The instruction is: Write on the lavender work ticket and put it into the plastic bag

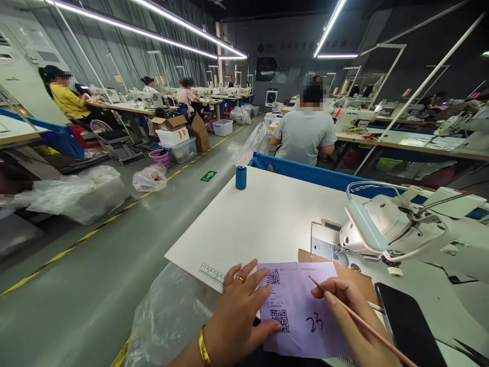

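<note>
The left hand (239,311) lies flat and spread, fingers apart, pressing down the left edge of a pale lilac paper slip (301,311) at the near edge of the white sewing table (267,219); a gold ring sits on one finger and a gold bangle (204,347) circles the wrist; the right hand (349,321) is closed in a writing grip around a thin pencil (359,321), whose tip rests on the slip's upper right part; the slip lies partly on a brown card (344,272) and partly over the table's front edge, just beside a dark phone (408,326) lying face up to its right; a clear plastic bag (168,316) hangs below the table's left corner; further back on the table stands a blue thread spool (241,177), well apart from the hands, and a white sewing machine (412,229) occupies the right side; a printed ruler scale (212,273) marks the table's front edge; the room is a long workshop with grey floor, yellow floor line (76,244), a green arrow marker (208,176), strip lights overhead, rows of sewing stations, and a person in a grey shirt (304,133) seated ahead with back turned; another in yellow (69,99) sits far left; the slip bears two QR codes and the handwritten number "23"; its small printed text is too fine to read.
</note>
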A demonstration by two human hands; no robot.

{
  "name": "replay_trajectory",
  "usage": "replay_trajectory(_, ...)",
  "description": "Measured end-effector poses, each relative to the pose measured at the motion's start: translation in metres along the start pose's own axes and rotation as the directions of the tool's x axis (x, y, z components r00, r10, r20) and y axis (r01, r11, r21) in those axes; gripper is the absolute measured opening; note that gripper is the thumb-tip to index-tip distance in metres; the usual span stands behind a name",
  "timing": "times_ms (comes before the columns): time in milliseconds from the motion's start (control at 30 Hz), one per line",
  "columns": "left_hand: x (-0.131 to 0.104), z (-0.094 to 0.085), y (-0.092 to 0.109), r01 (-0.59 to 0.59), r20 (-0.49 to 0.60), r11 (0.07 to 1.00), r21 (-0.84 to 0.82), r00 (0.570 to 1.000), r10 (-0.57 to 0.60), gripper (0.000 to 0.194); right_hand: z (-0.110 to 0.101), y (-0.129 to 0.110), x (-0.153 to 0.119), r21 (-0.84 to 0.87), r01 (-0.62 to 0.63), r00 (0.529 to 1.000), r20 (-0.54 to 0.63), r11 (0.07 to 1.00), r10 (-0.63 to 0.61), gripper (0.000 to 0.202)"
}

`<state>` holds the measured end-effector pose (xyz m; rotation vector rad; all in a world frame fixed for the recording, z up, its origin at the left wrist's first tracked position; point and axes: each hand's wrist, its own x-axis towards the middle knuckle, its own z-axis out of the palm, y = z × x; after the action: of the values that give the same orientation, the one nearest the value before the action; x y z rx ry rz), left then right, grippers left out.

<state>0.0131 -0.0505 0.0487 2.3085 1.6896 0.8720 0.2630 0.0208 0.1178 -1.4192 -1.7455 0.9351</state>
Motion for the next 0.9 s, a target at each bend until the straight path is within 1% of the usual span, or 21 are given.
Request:
replay_trajectory(67,0.005,-0.001,0.005,-0.006,-0.054,1.0,0.02,0.999,0.007,0.033,0.004,0.006,0.006,0.021,-0.02,0.999,0.025,1.0,0.019,0.044)
replay_trajectory(133,0.014,-0.002,0.012,-0.047,-0.085,0.999,0.019,0.995,0.048,0.03,0.011,0.012,0.008,0.052,-0.036,0.998,0.05,0.998,0.033,0.046)
replay_trajectory(200,0.024,-0.002,0.019,-0.12,-0.059,0.993,0.002,0.991,0.12,0.037,0.016,0.015,0.007,0.083,-0.044,0.997,0.065,0.996,0.039,0.046)
replay_trajectory(267,0.033,0.0,0.024,-0.176,0.015,0.984,-0.018,0.984,0.176,0.054,0.019,0.014,0.004,0.105,-0.06,0.996,0.07,0.993,0.052,0.044)
replay_trajectory(300,0.035,0.002,0.025,-0.187,0.053,0.982,-0.022,0.981,0.188,0.06,0.02,0.013,0.002,0.109,-0.069,0.996,0.07,0.992,0.062,0.043)
replay_trajectory(367,0.036,0.006,0.025,-0.181,0.107,0.983,-0.022,0.977,0.182,0.059,0.019,0.01,-0.001,0.1,-0.08,0.996,0.049,0.992,0.076,0.042)
replay_trajectory(467,0.031,0.011,0.021,-0.162,0.137,0.986,-0.034,0.977,0.165,0.051,0.016,0.01,-0.002,0.034,-0.05,0.999,0.012,0.998,0.049,0.041)
replay_trajectory(567,0.023,0.012,0.017,-0.141,0.134,0.988,-0.062,0.98,0.148,0.05,0.015,0.017,0.0,-0.046,-0.027,0.997,0.074,0.999,0.03,0.044)
replay_trajectory(633,0.021,0.01,0.016,-0.127,0.13,0.989,-0.082,0.982,0.137,0.05,0.015,0.024,0.002,-0.068,-0.01,0.99,0.141,0.998,0.02,0.047)
replay_trajectory(733,0.021,0.008,0.016,-0.113,0.136,0.986,-0.121,0.982,0.129,0.049,0.016,0.031,0.003,-0.08,0.007,0.981,0.196,0.997,0.009,0.047)
replay_trajectory(800,0.022,0.006,0.016,-0.106,0.149,0.984,-0.147,0.981,0.128,0.049,0.017,0.031,0.003,-0.088,0.01,0.979,0.204,0.996,0.008,0.046)
replay_trajectory(900,0.024,0.005,0.016,-0.097,0.17,0.98,-0.174,0.977,0.127,0.049,0.02,0.027,0.001,-0.111,0.012,0.985,0.175,0.994,0.007,0.042)
